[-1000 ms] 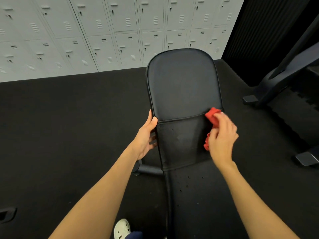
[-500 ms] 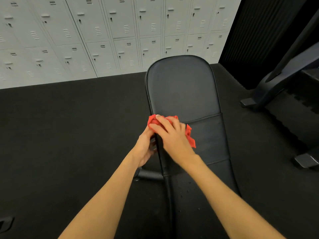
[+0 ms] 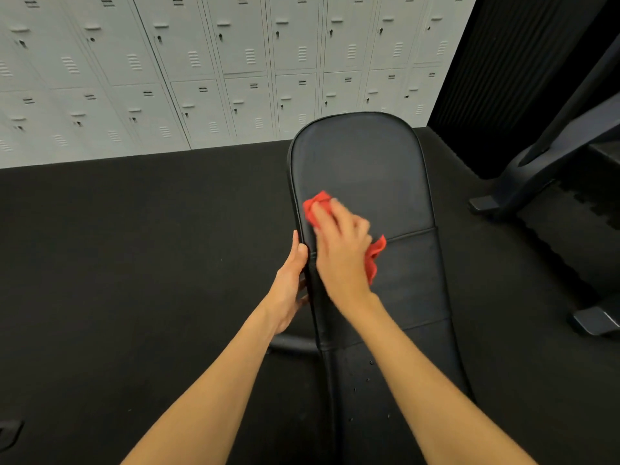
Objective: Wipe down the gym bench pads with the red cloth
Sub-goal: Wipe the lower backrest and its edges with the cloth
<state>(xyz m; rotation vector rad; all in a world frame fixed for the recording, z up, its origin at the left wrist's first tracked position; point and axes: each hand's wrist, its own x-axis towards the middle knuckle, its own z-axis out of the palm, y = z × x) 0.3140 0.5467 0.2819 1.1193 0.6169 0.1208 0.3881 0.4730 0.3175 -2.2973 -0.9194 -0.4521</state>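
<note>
The red cloth [image 3: 317, 209] is pressed flat under the right hand [image 3: 342, 250] at frame centre, on the bench pad [image 3: 369, 169]. The pad's left edge is gripped by the left hand [image 3: 290, 283]. Loose cloth trails; bunching is likely, and the pad's upper and right areas may be missed.

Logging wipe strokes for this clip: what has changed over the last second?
The right hand swept the red cloth from the bench pad's right edge across to its left side, then slightly farther up. The left hand stayed gripping the pad's left edge.
</note>
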